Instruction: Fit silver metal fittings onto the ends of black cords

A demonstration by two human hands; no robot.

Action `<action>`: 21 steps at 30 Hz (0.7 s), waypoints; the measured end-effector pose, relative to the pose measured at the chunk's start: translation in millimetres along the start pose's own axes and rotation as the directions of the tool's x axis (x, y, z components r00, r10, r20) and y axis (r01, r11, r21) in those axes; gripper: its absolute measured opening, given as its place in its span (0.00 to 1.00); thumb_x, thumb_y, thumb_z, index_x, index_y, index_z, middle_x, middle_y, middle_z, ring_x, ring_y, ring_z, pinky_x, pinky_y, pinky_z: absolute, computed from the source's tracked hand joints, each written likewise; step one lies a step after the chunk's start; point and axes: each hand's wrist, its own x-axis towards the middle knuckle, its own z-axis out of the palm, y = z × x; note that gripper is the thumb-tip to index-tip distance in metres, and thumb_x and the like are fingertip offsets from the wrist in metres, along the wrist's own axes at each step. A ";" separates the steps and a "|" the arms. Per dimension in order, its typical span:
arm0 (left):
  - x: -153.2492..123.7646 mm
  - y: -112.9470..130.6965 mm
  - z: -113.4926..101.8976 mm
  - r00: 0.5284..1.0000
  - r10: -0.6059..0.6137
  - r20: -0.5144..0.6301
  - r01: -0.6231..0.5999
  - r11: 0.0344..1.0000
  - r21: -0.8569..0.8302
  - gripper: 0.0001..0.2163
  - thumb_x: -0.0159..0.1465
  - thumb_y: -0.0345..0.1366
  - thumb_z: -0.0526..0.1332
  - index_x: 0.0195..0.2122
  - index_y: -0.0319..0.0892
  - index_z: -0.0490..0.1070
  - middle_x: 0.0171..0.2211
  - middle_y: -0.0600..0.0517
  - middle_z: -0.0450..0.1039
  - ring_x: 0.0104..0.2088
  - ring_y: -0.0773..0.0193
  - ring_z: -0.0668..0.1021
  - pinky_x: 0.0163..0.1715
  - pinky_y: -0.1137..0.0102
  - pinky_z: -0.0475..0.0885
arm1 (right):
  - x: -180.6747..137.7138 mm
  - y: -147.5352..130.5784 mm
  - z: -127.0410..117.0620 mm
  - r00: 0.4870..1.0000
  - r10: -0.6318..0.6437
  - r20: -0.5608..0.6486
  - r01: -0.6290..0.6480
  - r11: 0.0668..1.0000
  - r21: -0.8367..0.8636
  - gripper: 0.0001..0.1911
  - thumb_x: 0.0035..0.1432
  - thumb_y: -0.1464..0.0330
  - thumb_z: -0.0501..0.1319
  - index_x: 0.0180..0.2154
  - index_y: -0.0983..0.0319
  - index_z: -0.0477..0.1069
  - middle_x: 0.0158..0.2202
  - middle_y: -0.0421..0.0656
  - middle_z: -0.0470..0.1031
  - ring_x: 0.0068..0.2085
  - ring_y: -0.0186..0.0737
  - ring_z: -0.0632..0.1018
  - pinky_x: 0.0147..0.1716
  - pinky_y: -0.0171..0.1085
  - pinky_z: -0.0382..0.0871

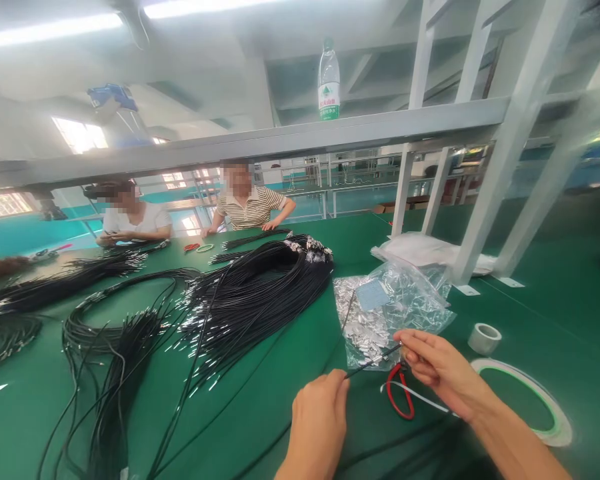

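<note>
Green bench (290,347) before us: our left hand (316,420) and right hand (437,367) each pinch one black cord (373,363) taut above red-handled scissors (399,393).

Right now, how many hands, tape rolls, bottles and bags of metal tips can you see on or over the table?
Own hands: 2, left hand and right hand
Tape rolls: 2, small roll and large roll
Bottle: 1
Bag of tips: 1
Total: 6

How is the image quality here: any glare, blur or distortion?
Head view: wide-angle lens bends the shelf beam; ceiling lights blow out; the plastic bag glints; both hands, left hand and right hand, look sharp; far edges smear.
</note>
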 end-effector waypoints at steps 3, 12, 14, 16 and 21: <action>0.7 -0.1 -1.5 1.000 -0.020 -0.014 0.019 1.000 -0.010 0.12 0.69 0.31 0.51 0.36 0.46 0.73 0.31 0.53 0.77 0.31 0.63 0.79 0.29 0.74 0.62 | -1.5 -0.7 0.4 1.000 0.015 0.007 -0.015 1.000 -0.004 0.26 0.38 0.53 0.74 0.30 0.67 0.73 0.20 0.38 0.60 0.19 0.24 0.50 0.17 0.29 0.39; 2.9 -1.5 -0.2 0.998 -0.062 0.018 0.062 0.998 0.010 0.13 0.70 0.32 0.48 0.35 0.46 0.72 0.27 0.52 0.77 0.29 0.62 0.79 0.28 0.74 0.61 | -2.6 0.3 7.4 1.000 -0.003 -0.025 0.004 0.999 0.044 0.30 0.33 0.50 0.75 0.31 0.66 0.75 0.21 0.38 0.61 0.19 0.24 0.50 0.17 0.29 0.41; 3.1 -0.3 -0.2 0.997 -0.063 0.037 0.061 0.997 0.044 0.14 0.71 0.32 0.47 0.35 0.45 0.72 0.28 0.52 0.78 0.30 0.61 0.80 0.27 0.73 0.59 | -2.2 1.4 9.4 0.997 -0.019 -0.074 0.018 1.000 -0.003 0.30 0.31 0.50 0.76 0.29 0.66 0.75 0.20 0.39 0.62 0.19 0.25 0.54 0.17 0.29 0.41; 2.8 2.2 -0.2 0.996 -0.065 0.064 0.058 0.993 0.103 0.13 0.70 0.32 0.48 0.35 0.45 0.72 0.28 0.51 0.78 0.31 0.60 0.80 0.25 0.72 0.57 | -1.2 3.3 10.3 0.992 -0.032 -0.124 0.028 0.999 -0.035 0.30 0.28 0.50 0.76 0.28 0.66 0.74 0.18 0.40 0.62 0.19 0.27 0.57 0.17 0.29 0.42; 0.1 8.0 1.1 0.993 -0.061 0.100 0.046 0.988 0.148 0.12 0.70 0.32 0.49 0.36 0.44 0.71 0.29 0.50 0.79 0.32 0.58 0.81 0.24 0.70 0.54 | -0.1 6.5 11.0 0.992 -0.008 -0.129 0.014 0.999 0.044 0.32 0.29 0.48 0.75 0.30 0.65 0.75 0.21 0.39 0.62 0.19 0.24 0.51 0.17 0.29 0.41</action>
